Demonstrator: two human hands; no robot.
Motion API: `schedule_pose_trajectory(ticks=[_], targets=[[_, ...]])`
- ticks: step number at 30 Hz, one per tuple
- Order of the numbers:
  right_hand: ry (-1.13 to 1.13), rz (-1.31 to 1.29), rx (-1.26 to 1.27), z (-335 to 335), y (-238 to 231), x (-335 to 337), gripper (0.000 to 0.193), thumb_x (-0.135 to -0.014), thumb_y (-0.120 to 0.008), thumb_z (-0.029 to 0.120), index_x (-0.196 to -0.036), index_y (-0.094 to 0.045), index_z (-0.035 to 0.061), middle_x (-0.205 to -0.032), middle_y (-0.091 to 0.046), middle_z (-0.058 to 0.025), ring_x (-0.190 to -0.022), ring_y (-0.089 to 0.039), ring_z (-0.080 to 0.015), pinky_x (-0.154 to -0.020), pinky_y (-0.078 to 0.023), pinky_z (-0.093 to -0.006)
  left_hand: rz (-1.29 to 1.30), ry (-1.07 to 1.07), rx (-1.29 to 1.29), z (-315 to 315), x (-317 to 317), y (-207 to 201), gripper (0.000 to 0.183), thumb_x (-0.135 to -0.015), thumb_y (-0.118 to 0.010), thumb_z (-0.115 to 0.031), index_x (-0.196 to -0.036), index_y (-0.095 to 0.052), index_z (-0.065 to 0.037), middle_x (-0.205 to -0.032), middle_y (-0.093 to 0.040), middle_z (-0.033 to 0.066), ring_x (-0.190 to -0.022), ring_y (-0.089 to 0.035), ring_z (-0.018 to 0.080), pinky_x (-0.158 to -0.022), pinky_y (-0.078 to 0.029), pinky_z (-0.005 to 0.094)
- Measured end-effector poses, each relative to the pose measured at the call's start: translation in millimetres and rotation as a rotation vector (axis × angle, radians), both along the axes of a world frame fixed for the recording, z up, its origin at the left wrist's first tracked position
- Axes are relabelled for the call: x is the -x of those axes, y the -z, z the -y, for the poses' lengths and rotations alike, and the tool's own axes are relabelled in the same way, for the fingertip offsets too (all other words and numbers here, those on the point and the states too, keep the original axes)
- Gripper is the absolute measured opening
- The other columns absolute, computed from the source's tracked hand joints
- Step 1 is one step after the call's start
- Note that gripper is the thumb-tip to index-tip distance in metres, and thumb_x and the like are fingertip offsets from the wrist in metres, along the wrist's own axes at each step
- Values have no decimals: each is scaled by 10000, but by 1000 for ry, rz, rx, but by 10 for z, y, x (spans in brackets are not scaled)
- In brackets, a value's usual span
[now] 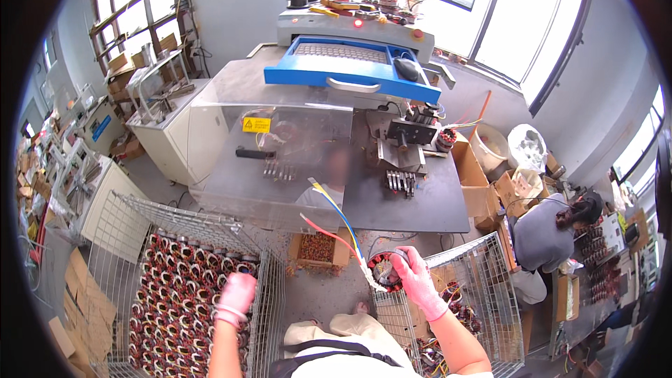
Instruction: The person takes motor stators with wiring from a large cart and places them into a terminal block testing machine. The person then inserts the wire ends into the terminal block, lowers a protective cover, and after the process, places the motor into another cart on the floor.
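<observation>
Wound stator (381,273) is what I notice first, held up just off the near edge of the workbench (427,211), toward its right half. The person's right hand (418,281) pinches it by the rim, thumb and fingers on the side away from the leads (344,219). That grip presumably leaves the yellow, blue and red wires free; they reach up and leftward toward the workbench, bundled in a whitish sleeve near the coil.

The left hand (236,294) is curled, out in front of the workbench and to its left, above the packed stators (178,294). From where I stand, I cannot tell whether its fingers grip anything. Those pieces sit in close rows inside the left wire cage (274,294), likely to save room and spare the windings from tangling.

Before the workbench's right side, the right wire cage (509,301) has more wound pieces, looser, with wires splayed. Both cages flank the person, probably so either arm reaches one easily. A cardboard box (341,255) of small reddish-brown bits sits low at the workbench's front edge, perhaps as a catch-bin.
</observation>
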State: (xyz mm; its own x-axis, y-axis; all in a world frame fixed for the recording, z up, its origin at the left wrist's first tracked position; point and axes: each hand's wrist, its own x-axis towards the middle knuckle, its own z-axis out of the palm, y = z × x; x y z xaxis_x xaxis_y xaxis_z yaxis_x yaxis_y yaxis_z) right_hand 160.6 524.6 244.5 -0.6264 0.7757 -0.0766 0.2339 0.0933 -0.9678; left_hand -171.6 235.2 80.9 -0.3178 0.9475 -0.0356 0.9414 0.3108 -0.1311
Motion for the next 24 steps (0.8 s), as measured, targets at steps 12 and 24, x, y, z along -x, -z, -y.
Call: schedule_pose_trajectory(ticks=[12,24], targets=[[11,76,-204,-1077,64,-133,369,-905,-624,272,-1153,-531,14,-906,-647,-143,-789,-627,-197,-713,-506,-336,1884,-459,-866,-2707,-1207,-1675,292,-962,-552,-233,-1147,-588,-10,-696,-534,-10,-498,-485,61,-391,-348,172],[-65,130,-700,-3334,829,638,423,-823,-693,240,-1149,-549,12,-1012,-546,-179,-936,-570,-368,-790,-490,-429,1888,-422,-756,-3734,-1444,-848,284,-897,-642,-76,-1153,-562,17,-1038,-634,121,-908,-651,188,-732,-555,275]])
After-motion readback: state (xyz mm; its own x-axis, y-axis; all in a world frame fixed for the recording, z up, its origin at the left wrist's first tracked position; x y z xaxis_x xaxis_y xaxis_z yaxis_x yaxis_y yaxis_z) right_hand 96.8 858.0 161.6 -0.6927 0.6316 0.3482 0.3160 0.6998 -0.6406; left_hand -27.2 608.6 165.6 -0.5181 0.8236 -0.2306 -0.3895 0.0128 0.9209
